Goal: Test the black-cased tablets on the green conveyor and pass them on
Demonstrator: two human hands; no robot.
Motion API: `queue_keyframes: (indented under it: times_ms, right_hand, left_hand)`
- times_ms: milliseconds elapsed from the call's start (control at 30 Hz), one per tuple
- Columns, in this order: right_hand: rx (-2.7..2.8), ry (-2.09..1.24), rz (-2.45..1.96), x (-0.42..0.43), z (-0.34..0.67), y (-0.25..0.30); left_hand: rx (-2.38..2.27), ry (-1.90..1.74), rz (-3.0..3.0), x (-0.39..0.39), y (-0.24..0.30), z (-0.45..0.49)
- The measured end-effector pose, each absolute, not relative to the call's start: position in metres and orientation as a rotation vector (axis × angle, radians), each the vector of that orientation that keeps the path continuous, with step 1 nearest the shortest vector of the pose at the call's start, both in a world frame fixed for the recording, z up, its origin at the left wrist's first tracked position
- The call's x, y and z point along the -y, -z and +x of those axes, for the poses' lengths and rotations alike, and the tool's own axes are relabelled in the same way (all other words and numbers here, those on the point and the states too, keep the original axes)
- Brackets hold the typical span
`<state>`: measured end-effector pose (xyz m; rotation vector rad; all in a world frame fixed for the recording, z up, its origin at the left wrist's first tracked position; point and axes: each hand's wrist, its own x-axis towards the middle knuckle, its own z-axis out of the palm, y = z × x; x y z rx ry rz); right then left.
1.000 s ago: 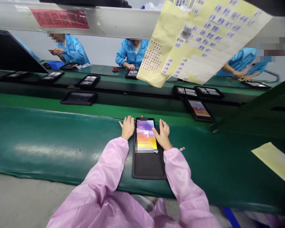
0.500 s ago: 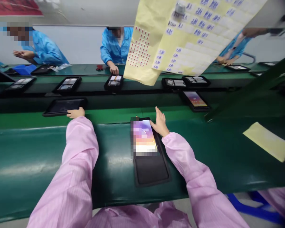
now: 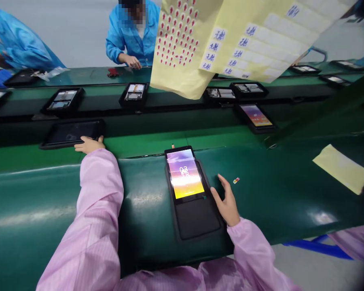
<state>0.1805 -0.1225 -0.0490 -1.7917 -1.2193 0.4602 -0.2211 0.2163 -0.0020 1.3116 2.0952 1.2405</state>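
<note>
On the green bench in front of me lies a long black tray (image 3: 197, 220). A tablet (image 3: 185, 173) with a lit purple-to-yellow screen rests over its upper part. My right hand (image 3: 227, 202) is just right of this tray, thumb and fingers apart, holding nothing. A small white, red and yellow sticker-like piece (image 3: 236, 180) lies beyond its fingertips. Out to the left, my left hand (image 3: 90, 144) grips the near right corner of another black tray (image 3: 101, 128), which carries a dark-screened tablet (image 3: 73, 132). Its fingertips are partly hidden at the tray's edge.
Yellow label sheets (image 3: 182, 76) hang ahead, hiding part of the line. Several trays with opened devices (image 3: 135, 93) stand behind. A lit tablet (image 3: 256, 115) sits to the right, near a green slanted post (image 3: 315, 107). Yellow paper (image 3: 342, 169) lies at right. People in blue sit opposite.
My right hand has moved back toward me and away from the lit tablet. The tablet's screen now shows large clock digits. My left hand stays at the dark tablet's tray. The view has shifted.
</note>
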Motion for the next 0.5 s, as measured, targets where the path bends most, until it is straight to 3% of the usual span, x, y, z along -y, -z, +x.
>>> queue_keyframes:
  times_ms: [100,267,400,500]
  right_hand:
    - [1.13,-0.387,-1.79,0.137,0.178,0.057]
    - [1.063,-0.415,-1.741,0.133,0.179,0.057]
    - [1.013,-0.474,-1.619,0.131,0.183,0.06]
    - [1.01,-0.477,-1.577,0.132,0.184,0.064]
  left_hand:
    - [-2.341,-1.292,1.083,-0.221,0.005,-0.217]
    - [-2.347,-1.215,1.13,-0.206,-0.016,-0.235]
    - [-2.248,-1.099,1.315,-0.138,-0.034,-0.285]
    - [-1.846,-0.932,1.691,-0.058,-0.026,-0.319]
